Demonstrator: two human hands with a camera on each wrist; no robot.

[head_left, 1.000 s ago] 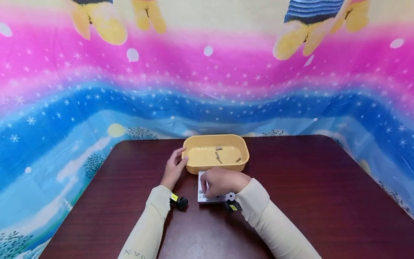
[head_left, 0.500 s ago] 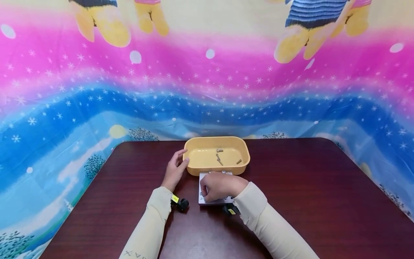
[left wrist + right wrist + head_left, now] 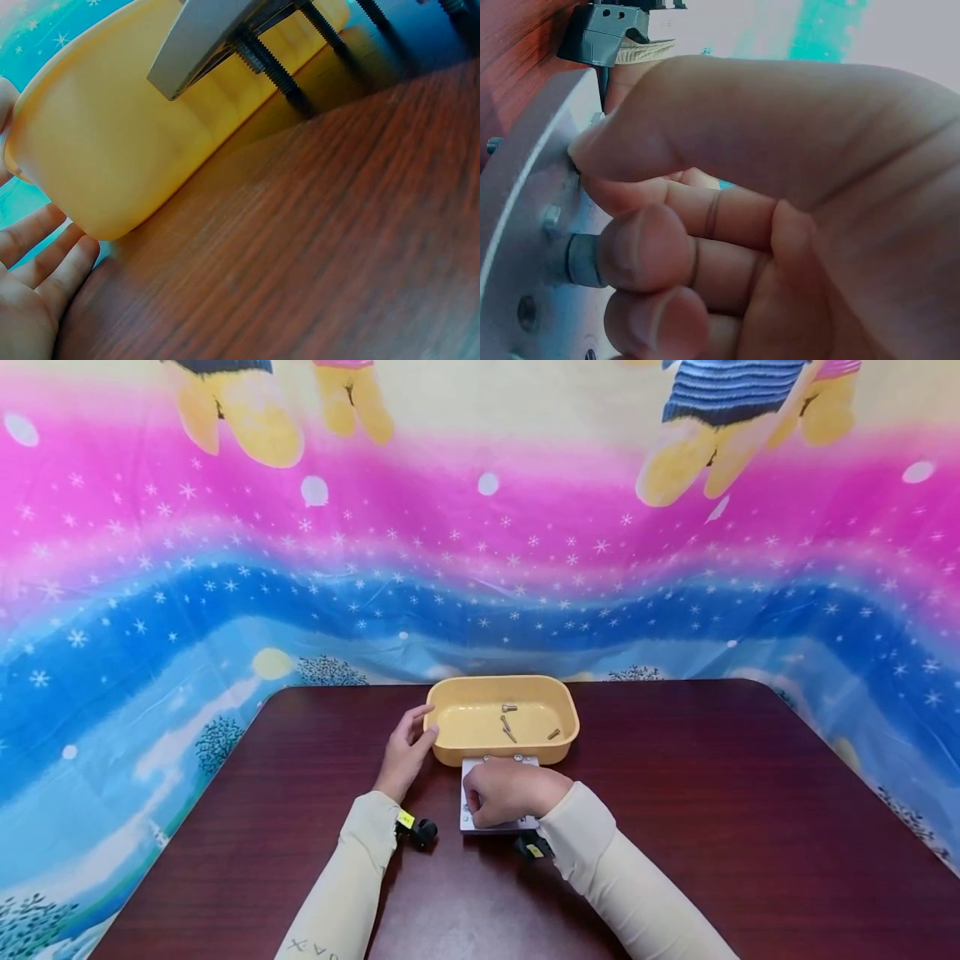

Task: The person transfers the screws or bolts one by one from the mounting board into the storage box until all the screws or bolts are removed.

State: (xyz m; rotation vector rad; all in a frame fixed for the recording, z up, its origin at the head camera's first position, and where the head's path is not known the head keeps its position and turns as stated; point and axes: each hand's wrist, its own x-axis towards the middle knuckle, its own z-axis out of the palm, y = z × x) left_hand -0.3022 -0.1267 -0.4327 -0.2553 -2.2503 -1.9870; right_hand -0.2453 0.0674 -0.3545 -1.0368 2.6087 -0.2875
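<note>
A yellow tray [image 3: 525, 752] stands at the table's far side. My left hand [image 3: 405, 753] rests against its left end, fingers slightly bent and spread, touching the rim. In front of the tray a silver metal plate [image 3: 468, 822] stands raised off the table, with threaded screw shanks [image 3: 322, 28] sticking out below it. My right hand [image 3: 510, 792] lies over the plate. Its thumb and index finger pinch a screw at the plate's face; the fingertips almost wholly hide it. Beside them a larger screw head [image 3: 585, 261] touches another curled finger [image 3: 641, 247] of that hand.
Several loose screws [image 3: 509, 708] lie inside the tray. More screw heads [image 3: 518, 758] show along the plate's far edge. A black wrist camera [image 3: 423, 833] sits under the left cuff. Behind the dark wooden table [image 3: 712, 793] hangs a colourful printed cloth [image 3: 480, 560].
My right hand has turned slightly and shifted a little toward me over the plate, baring screws at its far edge. The left hand stays at the tray. The head view has tilted slightly.
</note>
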